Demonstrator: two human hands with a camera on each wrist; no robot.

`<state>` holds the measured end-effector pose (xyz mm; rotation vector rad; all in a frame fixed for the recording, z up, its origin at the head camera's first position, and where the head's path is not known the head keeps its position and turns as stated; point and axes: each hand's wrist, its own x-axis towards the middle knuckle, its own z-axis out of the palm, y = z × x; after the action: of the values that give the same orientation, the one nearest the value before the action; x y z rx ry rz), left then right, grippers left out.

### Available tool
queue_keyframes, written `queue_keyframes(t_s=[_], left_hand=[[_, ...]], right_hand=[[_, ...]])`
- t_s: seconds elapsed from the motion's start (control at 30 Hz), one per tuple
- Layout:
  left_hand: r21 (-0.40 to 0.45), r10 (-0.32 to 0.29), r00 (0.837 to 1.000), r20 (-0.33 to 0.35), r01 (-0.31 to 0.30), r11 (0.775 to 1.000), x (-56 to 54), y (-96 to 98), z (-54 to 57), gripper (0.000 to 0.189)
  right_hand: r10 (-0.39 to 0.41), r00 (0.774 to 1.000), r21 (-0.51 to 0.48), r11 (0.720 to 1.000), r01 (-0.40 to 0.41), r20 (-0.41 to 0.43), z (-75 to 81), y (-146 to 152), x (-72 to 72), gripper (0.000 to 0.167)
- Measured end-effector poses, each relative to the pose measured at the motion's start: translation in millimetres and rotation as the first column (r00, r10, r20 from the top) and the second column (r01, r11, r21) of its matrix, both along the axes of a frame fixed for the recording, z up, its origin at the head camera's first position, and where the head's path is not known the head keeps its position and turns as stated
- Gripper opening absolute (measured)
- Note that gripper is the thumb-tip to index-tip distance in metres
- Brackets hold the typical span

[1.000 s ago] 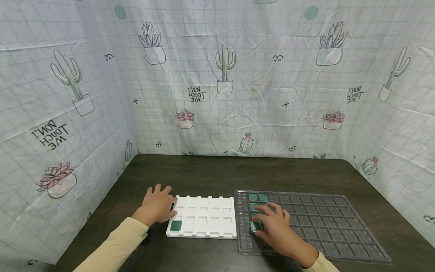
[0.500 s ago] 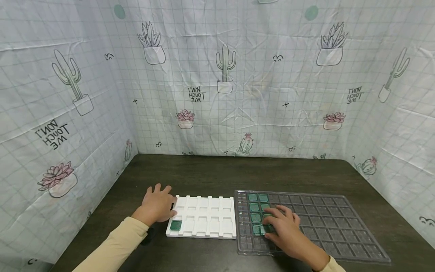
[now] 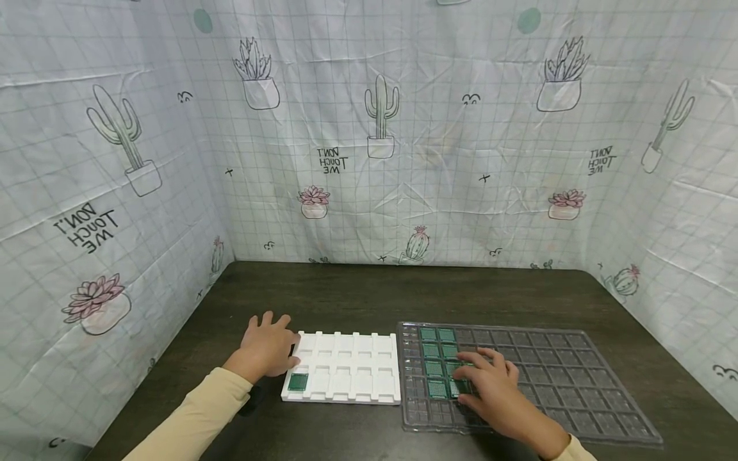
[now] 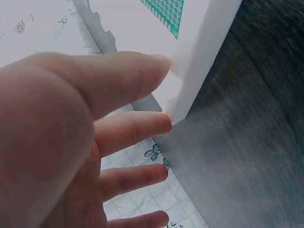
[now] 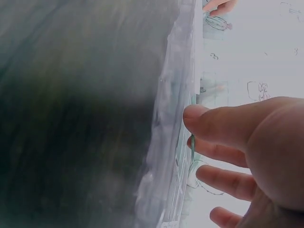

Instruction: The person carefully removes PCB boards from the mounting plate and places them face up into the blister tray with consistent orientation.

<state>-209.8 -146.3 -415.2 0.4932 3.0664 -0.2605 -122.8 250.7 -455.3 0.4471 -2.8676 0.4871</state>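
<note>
My left hand rests at the left end of a white pocketed tray, fingers spread and straight. In the left wrist view its thumb and index fingertips are right at the tray's corner. One green square chip lies in that tray's front left pocket. My right hand is over the left part of a clear plastic tray, pinching a green chip seen edge-on between thumb and index finger. Beside it, more green chips sit in two columns of pockets, partly hidden by the fingers.
Both trays lie side by side on a dark wooden table, white on the left, clear on the right. A cactus-print cloth encloses the table at the back and both sides.
My right hand has moved right across the clear tray with the chip, from the first chip column to the second, uncovering chips on its left. My left hand has stayed at the white tray.
</note>
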Motion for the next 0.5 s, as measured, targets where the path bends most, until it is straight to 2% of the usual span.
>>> queue_keyframes(t_s=[0.5], left_hand=[[-0.001, 0.004, 1.0, 0.011, -0.004, 1.0, 1.7, 1.3, 2.5, 0.044]], right_hand=[[-0.008, 0.998, -0.026, 1.0, 0.009, 0.056, -2.8, 4.4, -2.0, 0.026]])
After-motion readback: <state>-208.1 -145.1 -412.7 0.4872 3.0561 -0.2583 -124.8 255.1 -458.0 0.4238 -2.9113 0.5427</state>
